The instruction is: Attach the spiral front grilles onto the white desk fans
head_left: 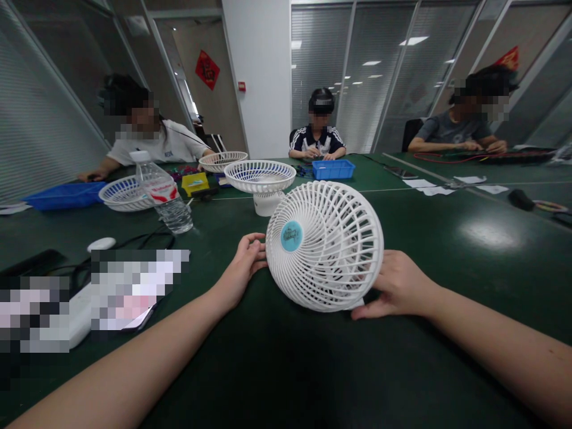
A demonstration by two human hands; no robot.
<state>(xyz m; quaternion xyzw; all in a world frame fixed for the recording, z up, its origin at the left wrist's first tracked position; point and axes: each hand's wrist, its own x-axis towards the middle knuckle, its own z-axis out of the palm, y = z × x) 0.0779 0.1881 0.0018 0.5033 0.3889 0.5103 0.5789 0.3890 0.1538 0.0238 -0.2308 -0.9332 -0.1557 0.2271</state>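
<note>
**Round, spiral-ribbed white plastic fan cage (331, 256) held on a tilt between 2 bare hands**

The cage is in front of the wearer, low over the dark green, smooth tabletop (451, 232). Its round, light blue centre badge (291, 236) is turned to the left, so the ribbed side wall shows on the right. Whether its lower edge bears on the tabletop cannot be told.

The hands sit on opposite sides, probably because a round, tilted thing would roll or tip if held from 1 side only. The right hand (400, 283) seems to take the firmer hold: it is closed on the lower right of the cage, with the thumb underneath and the fingers passing out of sight behind the ribs. The left hand (247, 256) is half curled, its fingertips meeting the left rim. Their ends are partly hidden, so whether they pinch or merely steady it cannot be told.

Just beyond the cage stands a shallow, round white openwork plastic piece (260, 174) on a short, thick white pedestal (267, 204), its broad side up, perhaps so that it stands stable. To the left, a clear plastic water bottle (163, 193) with a red-and-white label stands well apart from both hands.
</note>
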